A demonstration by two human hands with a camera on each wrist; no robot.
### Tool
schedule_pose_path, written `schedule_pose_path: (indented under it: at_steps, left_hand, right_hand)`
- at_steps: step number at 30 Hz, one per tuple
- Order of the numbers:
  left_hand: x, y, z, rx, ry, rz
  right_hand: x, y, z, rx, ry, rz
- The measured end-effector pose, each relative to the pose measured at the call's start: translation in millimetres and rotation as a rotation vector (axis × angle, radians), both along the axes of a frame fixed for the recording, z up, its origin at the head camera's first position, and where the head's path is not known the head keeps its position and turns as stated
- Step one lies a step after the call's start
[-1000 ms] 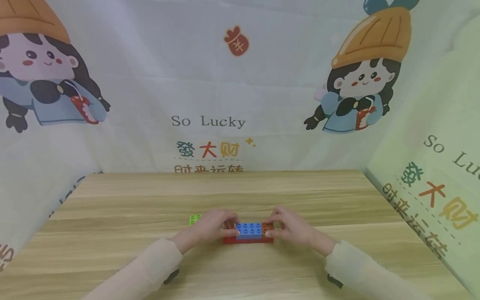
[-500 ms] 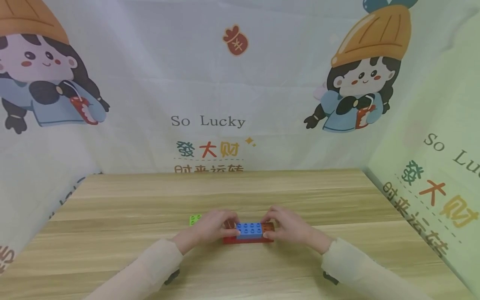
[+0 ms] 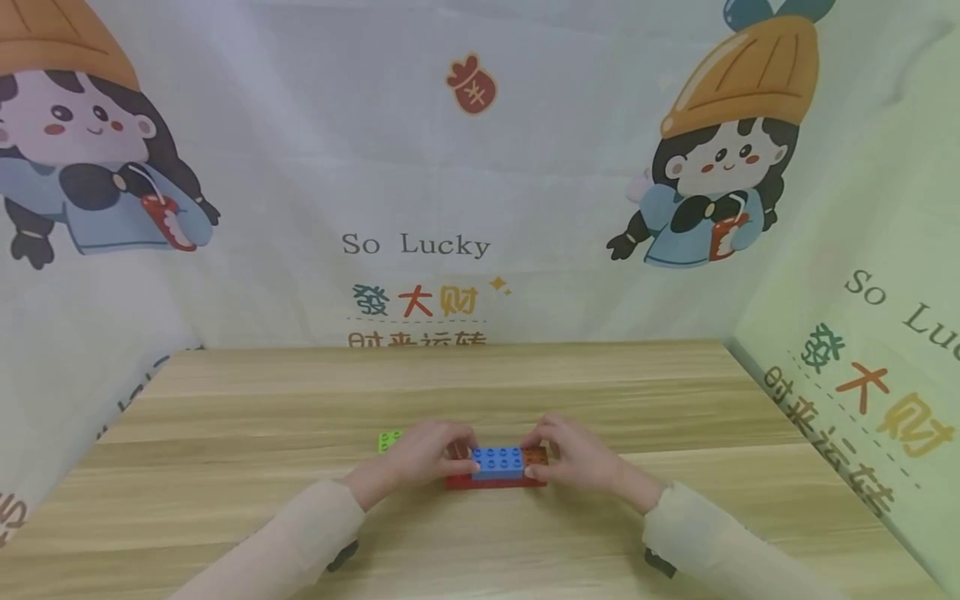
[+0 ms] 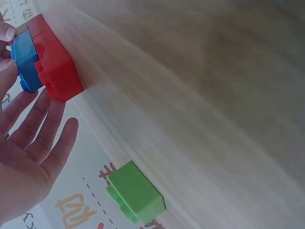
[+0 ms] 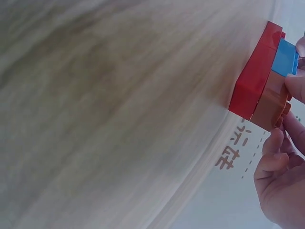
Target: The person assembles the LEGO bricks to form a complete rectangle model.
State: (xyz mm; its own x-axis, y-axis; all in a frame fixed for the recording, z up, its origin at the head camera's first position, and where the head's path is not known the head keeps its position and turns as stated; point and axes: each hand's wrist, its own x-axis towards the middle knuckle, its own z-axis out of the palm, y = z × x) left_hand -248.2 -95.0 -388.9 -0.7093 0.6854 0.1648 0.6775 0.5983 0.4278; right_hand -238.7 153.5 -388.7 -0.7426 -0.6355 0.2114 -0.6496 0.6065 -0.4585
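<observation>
Two red toy building bricks lie end to end on the table as a lower row. On top of them sit a blue brick and, to its right, an orange-brown brick, side by side. My left hand pinches the blue brick's left end between thumb and index finger; its other fingers extend loosely behind the row. With thumb and fingers, my right hand pinches the orange-brown brick from front and back. In the left wrist view the left end of the red row shows bare studs.
A light green brick lies apart on the wooden table, behind and left of my left hand, partly covered by it in the head view. A printed cloth hangs behind the table and along its sides.
My right hand has slid slightly left along the orange-brown brick, closer to the blue one. My left hand and the bricks stay in about the same place.
</observation>
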Motion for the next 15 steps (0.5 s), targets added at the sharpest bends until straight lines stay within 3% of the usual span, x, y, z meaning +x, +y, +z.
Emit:
schedule_pose_path:
  at_steps: [7, 15]
  left_hand:
    - [2.1, 0.1, -1.7, 0.000, 0.044, -0.011]
    - [2.9, 0.3, -0.4, -0.015, 0.046, -0.006]
  right_hand:
    - [0.2, -1.3, -0.1, -0.008, -0.011, -0.017]
    - [-1.3, -3.2, 1.3, 0.029, -0.010, -0.034]
